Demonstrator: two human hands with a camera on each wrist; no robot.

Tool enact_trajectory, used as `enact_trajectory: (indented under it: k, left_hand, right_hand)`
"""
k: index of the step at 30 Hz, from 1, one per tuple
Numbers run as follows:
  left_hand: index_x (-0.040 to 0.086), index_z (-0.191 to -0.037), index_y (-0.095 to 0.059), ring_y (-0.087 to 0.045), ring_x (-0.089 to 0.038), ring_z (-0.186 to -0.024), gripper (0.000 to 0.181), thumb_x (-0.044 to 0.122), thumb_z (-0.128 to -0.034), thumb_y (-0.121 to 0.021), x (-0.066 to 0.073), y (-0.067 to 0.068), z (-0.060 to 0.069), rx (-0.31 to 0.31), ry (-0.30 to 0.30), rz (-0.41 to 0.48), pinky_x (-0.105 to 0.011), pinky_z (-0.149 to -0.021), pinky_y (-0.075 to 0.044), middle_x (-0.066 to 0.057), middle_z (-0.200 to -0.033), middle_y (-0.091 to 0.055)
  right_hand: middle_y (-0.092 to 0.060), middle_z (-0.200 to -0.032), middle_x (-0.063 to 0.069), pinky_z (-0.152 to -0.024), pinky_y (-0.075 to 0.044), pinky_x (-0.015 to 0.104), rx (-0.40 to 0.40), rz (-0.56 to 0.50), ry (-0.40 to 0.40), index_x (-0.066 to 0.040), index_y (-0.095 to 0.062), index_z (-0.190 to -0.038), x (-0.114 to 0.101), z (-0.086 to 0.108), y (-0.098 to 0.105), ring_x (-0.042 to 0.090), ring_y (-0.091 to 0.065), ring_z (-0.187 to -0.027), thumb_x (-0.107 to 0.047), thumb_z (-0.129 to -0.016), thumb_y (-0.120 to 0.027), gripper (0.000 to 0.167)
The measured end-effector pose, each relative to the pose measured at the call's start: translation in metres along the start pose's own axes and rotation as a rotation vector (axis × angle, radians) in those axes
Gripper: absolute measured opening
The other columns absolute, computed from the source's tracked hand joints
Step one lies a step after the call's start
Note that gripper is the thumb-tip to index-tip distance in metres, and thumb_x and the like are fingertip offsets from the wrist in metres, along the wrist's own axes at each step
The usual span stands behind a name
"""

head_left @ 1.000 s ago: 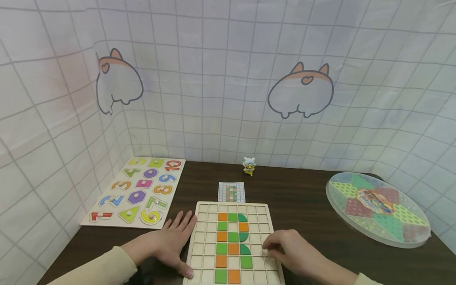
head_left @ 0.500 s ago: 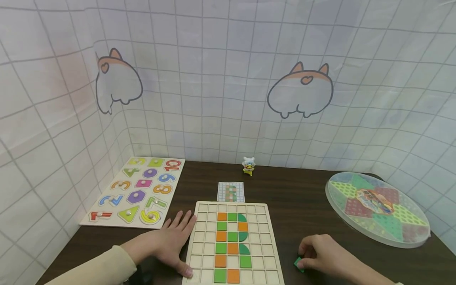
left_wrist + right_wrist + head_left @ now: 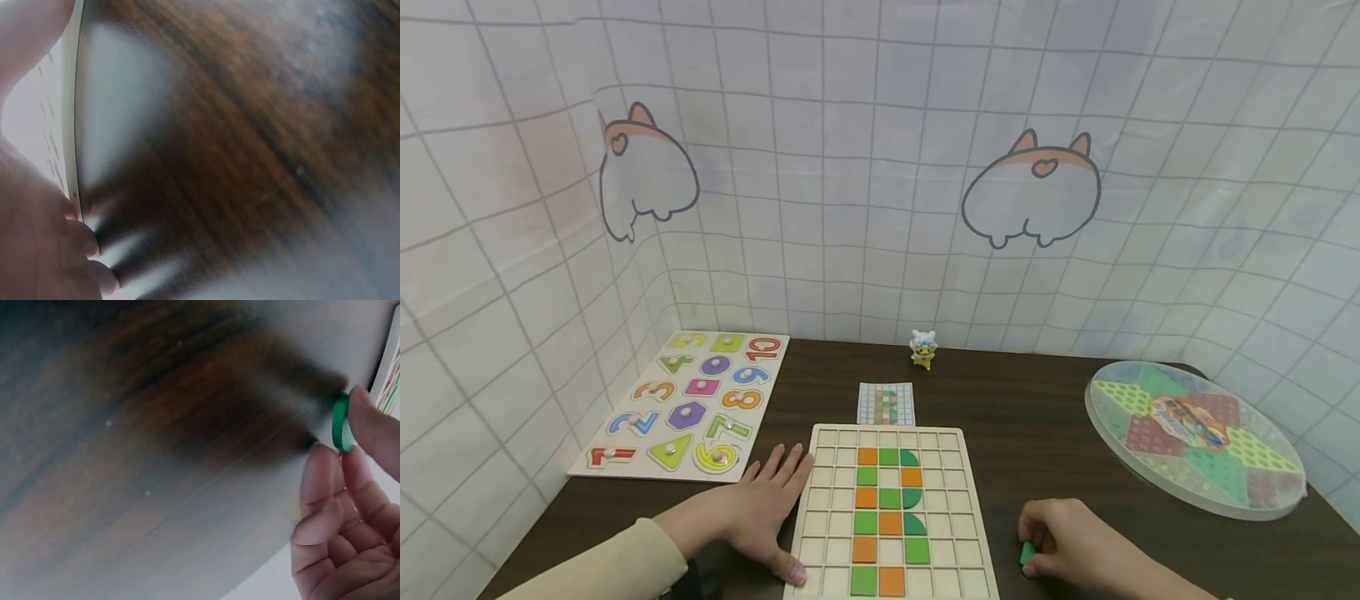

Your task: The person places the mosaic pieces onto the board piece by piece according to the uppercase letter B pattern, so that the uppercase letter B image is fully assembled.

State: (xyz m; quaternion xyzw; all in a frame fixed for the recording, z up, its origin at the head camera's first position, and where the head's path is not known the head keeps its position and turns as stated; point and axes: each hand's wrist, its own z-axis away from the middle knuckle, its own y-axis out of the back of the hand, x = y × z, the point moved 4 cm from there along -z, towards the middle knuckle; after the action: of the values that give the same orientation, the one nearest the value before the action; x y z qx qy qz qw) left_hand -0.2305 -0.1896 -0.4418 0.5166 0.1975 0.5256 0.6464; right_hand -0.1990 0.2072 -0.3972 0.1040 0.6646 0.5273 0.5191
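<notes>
In the head view a pale wooden grid board (image 3: 942,527) lies at the front of the table, with orange, light green and dark green tiles set in its middle columns. My left hand (image 3: 758,512) rests along the board's left edge, fingers spread and straight, the thumb on its lower left corner. To the right of the board, low over the table, my right hand (image 3: 1067,542) pinches a small green tile (image 3: 1027,552) between thumb and fingers. The right wrist view shows this green tile (image 3: 339,424) nearly edge-on, part of it covered by fingertips.
Behind the board lies a small printed pattern card (image 3: 886,404), with a toy figurine (image 3: 923,350) farther back. A number puzzle board (image 3: 688,404) sits at the left. The round Chinese checkers board (image 3: 1195,437) is at the right. Gridded cloth (image 3: 850,167) hangs around the table.
My right hand has left the board's right side for the table to the right. It has taken hold of the green tile and turned it somewhat. My left hand has stayed put.
</notes>
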Motion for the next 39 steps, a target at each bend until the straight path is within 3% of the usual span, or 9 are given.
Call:
enact_trajectory:
  k: [7,14,21,27,39]
  left_hand:
    - [0.01,-0.165,-0.007,0.002,-0.046,-0.158,0.15,0.093,-0.0576,-0.069,0.0,-0.001,0.001,0.003,-0.011,0.007,-0.07,-0.121,-0.012,-0.019,-0.173,0.0]
    - [0.011,-0.165,-0.007,0.001,-0.045,-0.159,0.15,0.094,-0.0566,-0.068,0.0,-0.001,0.001,-0.008,0.003,0.007,-0.07,-0.122,-0.012,-0.017,-0.173,-0.001]
    - [0.009,-0.165,-0.006,0.001,-0.047,-0.158,0.149,0.092,-0.0586,-0.069,0.001,0.0,0.002,0.003,-0.011,0.003,-0.071,-0.12,-0.012,-0.02,-0.172,0.0]
    - [0.01,-0.165,-0.005,0.001,-0.047,-0.158,0.147,0.091,-0.0608,-0.069,0.001,0.0,0.002,-0.005,-0.009,-0.001,-0.072,-0.12,-0.013,-0.019,-0.173,0.001]
    - [0.009,-0.165,-0.007,0.002,-0.046,-0.158,0.151,0.095,-0.0566,-0.066,-0.001,-0.002,0.001,0.026,-0.024,0.001,-0.07,-0.121,-0.012,-0.02,-0.173,0.0]
  right_hand:
    - [-0.063,-0.077,-0.014,-0.059,-0.048,0.022,0.035,-0.044,0.015,-0.014,-0.062,-0.087,-0.001,0.001,0.0,-0.006,-0.054,-0.068,-0.016,-0.085,-0.083,0.021]
    - [-0.07,-0.079,-0.007,-0.062,-0.052,0.022,0.017,-0.25,-0.013,-0.011,-0.07,-0.093,-0.019,-0.008,-0.006,0.001,-0.062,-0.067,-0.019,-0.092,-0.077,0.011]
    - [-0.072,-0.076,0.002,-0.053,-0.049,0.021,-0.022,-0.438,-0.008,-0.003,-0.073,-0.089,-0.042,-0.024,-0.022,0.001,-0.059,-0.061,-0.011,-0.093,-0.075,0.009]
    - [-0.074,-0.076,0.01,-0.053,-0.047,0.017,-0.078,-0.55,-0.082,0.0,-0.073,-0.089,-0.058,-0.034,-0.04,0.005,-0.062,-0.062,-0.006,-0.092,-0.074,0.007]
    - [-0.074,-0.072,0.008,-0.053,-0.047,0.019,-0.087,-0.553,-0.182,-0.003,-0.073,-0.084,-0.073,-0.042,-0.053,0.007,-0.066,-0.061,-0.004,-0.091,-0.075,0.007]
